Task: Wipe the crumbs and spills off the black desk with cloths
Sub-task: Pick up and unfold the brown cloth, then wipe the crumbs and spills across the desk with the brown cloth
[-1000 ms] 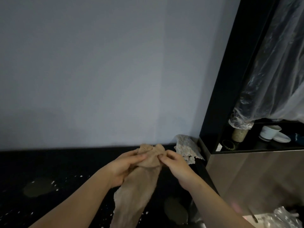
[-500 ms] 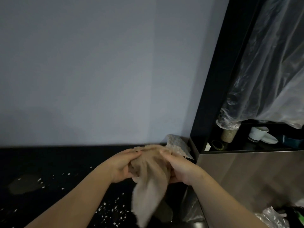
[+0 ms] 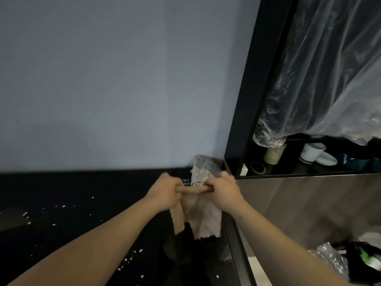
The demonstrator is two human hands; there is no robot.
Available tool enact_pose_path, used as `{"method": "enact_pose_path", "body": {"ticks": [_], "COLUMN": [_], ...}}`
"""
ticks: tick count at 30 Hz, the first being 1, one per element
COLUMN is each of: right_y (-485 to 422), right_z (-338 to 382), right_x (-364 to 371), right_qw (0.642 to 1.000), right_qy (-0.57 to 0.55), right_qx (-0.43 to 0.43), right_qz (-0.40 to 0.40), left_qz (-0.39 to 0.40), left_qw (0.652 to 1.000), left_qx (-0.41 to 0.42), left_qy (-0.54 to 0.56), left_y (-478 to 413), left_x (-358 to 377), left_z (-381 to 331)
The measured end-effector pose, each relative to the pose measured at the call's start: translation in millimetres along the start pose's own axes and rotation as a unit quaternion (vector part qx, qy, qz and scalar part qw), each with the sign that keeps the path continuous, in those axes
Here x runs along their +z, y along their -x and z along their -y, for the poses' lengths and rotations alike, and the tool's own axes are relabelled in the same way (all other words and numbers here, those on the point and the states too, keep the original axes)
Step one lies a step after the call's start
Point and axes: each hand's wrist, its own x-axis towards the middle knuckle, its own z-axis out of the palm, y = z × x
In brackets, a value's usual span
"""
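A plain grey wall [image 3: 123,79] stands behind the black desk [image 3: 82,188], which fills the lower left of the view. Just in front of the person, above the desk's right end, hangs a tan cloth [image 3: 201,217]; its top edge is bunched into a tight roll between the two hands and the rest droops toward six o'clock, clear of the desk top as far as I can tell. The left hand [image 3: 165,193] grips the roll's left end with curled fingers; the right hand [image 3: 223,191] grips the right end the same way. At twelve o'clock from the roll a second, paler textured cloth [image 3: 203,167] lies crumpled in the desk's far corner. White crumbs [image 3: 61,206] are scattered from eight to nine o'clock of the hands; a dull spill patch [image 3: 11,220] sits farther out at nine. To three o'clock a dark shelf [image 3: 299,173] holds a white cup [image 3: 311,151], under hanging clear plastic sheeting [image 3: 329,79].

The step looks like readying the cloth, gathering or wringing it; no wiping shows yet. The next move likely calls for lowering the wad flat onto the desk and sweeping toward the crumbs at nine o'clock.
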Motion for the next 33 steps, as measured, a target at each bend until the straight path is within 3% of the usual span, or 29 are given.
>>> {"method": "enact_pose_path", "body": {"ticks": [2, 5, 7, 9, 12, 14, 18, 21, 23, 24, 26, 29, 31, 33], "right_y": [-6, -13, -13, -11, 0, 7, 1, -15, -21, -22, -21, -23, -27, -29], "right_z": [-8, -20, -31, -49, -71, -78, -80, -79, -77, -76, -75, -84, -93, -98], "right_x": [-12, -17, -8, 14, 52, 69, 71, 65, 67, 71, 84, 106, 110, 117], "right_qw": [0.997, 0.958, 0.94, 0.956, 0.98, 0.982, 0.965, 0.951, 0.986, 0.998, 0.989, 0.94, 0.921, 0.904], "right_qy": [0.011, -0.003, 0.006, 0.021, 0.063, 0.015, -0.144, -0.241, -0.118, -0.014, 0.115, 0.182, 0.21, 0.24], "right_qx": [-0.014, -0.129, -0.178, -0.202, -0.189, -0.138, -0.034, 0.056, 0.071, 0.048, -0.084, -0.287, -0.325, -0.35], "right_qz": [-0.075, -0.255, -0.29, -0.212, 0.008, 0.129, 0.217, 0.186, 0.097, 0.046, -0.031, 0.009, 0.052, 0.059], "left_qz": [-0.08, -0.207, -0.236, -0.176, 0.005, 0.111, 0.163, 0.123, 0.073, 0.056, 0.037, 0.008, 0.013, 0.031], "left_qw": [0.996, 0.969, 0.95, 0.956, 0.986, 0.988, 0.985, 0.983, 0.983, 0.983, 0.99, 0.996, 0.98, 0.969], "left_qx": [0.04, 0.135, 0.205, 0.235, 0.156, 0.102, 0.032, -0.026, -0.069, -0.084, -0.078, -0.01, -0.006, -0.044], "left_qy": [0.007, 0.017, 0.009, -0.012, -0.05, -0.04, 0.049, 0.135, 0.156, 0.152, 0.114, -0.089, -0.2, -0.24], "left_y": [-13, -22, -26, -30, -26, -21, -26, -40, -51, -56, -60, -58, -50, -40], "left_x": [1, 2, 12, 34, 71, 87, 91, 86, 88, 90, 98, 108, 109, 109], "left_z": [-5, -17, -14, 4, 27, 36, 41, 39, 36, 35, 34, 44, 60, 79]}}
